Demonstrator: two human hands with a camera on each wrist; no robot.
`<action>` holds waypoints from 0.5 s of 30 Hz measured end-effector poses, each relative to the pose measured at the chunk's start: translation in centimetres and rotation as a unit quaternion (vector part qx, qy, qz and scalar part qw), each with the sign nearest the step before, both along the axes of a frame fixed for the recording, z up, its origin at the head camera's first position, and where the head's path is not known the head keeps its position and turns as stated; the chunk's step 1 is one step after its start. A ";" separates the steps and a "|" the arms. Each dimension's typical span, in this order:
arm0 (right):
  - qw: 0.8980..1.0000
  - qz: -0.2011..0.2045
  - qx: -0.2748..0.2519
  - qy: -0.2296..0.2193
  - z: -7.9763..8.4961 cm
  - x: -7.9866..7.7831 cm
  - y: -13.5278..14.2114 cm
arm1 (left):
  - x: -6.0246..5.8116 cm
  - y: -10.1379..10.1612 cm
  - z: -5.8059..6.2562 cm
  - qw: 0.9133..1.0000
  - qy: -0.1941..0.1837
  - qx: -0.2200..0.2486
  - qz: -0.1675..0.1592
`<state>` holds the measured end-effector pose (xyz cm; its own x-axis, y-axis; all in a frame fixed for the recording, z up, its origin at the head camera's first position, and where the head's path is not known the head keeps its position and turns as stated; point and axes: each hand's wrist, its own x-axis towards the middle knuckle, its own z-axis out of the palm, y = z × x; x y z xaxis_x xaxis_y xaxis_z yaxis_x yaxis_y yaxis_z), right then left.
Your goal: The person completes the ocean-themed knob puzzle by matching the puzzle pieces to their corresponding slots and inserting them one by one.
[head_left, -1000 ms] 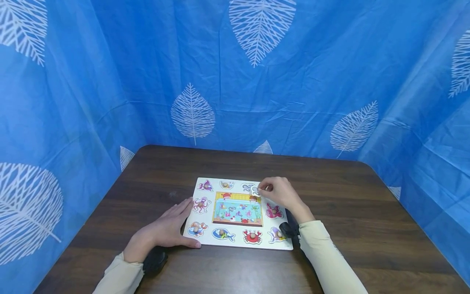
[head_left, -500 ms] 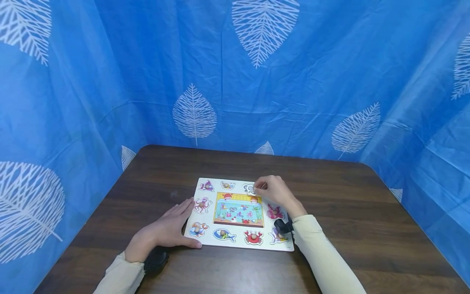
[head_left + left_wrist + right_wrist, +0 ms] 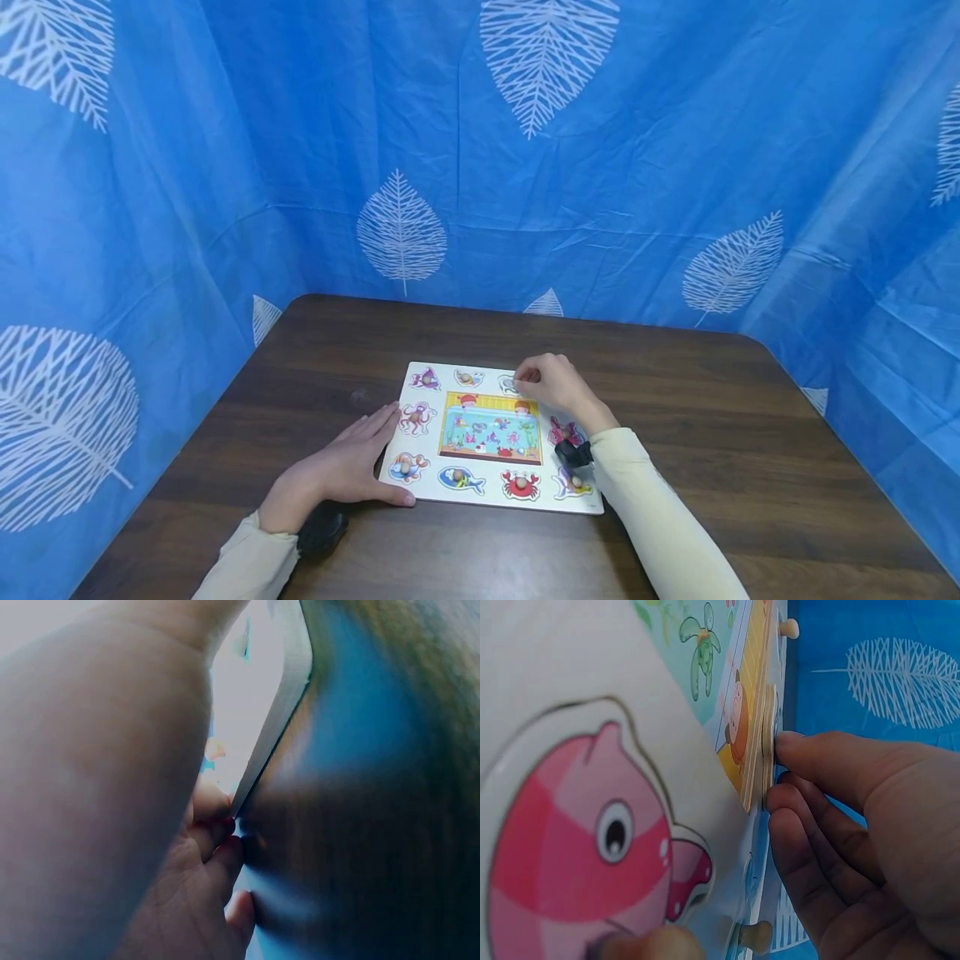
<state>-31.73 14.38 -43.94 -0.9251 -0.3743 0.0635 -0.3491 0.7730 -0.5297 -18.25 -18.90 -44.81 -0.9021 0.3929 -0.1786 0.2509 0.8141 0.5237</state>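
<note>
A white wooden knob puzzle board [image 3: 480,496] with sea-animal pieces lies on the table. The left hand [image 3: 356,454] rests against its left side, fingers extended along the edge and thumb at the near left corner. In the left wrist view, the left fingers [image 3: 221,859] touch the board's edge. Over the far right part of the board, the right hand [image 3: 558,387] pinches a pale puzzle piece [image 3: 507,384] at the far-side recess. Seen from the right wrist, this puzzle piece [image 3: 769,742] stands slightly proud of the board, and the fingers hide its knob.
A red crab piece [image 3: 521,485], a blue fish piece [image 3: 461,479] and a pink piece [image 3: 564,431] sit in the board around an aquarium picture [image 3: 491,429]. The dark wooden table [image 3: 705,417] ends at a blue leaf-patterned curtain [image 3: 465,167].
The right hand has moved left with the pale piece, bringing it over the far-side recess. The left hand stays at the board's edge. The head view has shifted slightly.
</note>
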 end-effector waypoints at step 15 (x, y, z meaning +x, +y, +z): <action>1.000 -0.009 0.014 -0.003 0.1 -0.6 -0.7 | 0.1 0.0 0.0 1.000 -0.002 -0.002 0.004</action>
<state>-32.30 13.68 -43.79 -0.9319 -0.3595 0.0480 -0.3323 0.7931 -0.5105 -18.16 -18.89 -44.78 -0.9041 0.3856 -0.1843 0.2427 0.8182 0.5211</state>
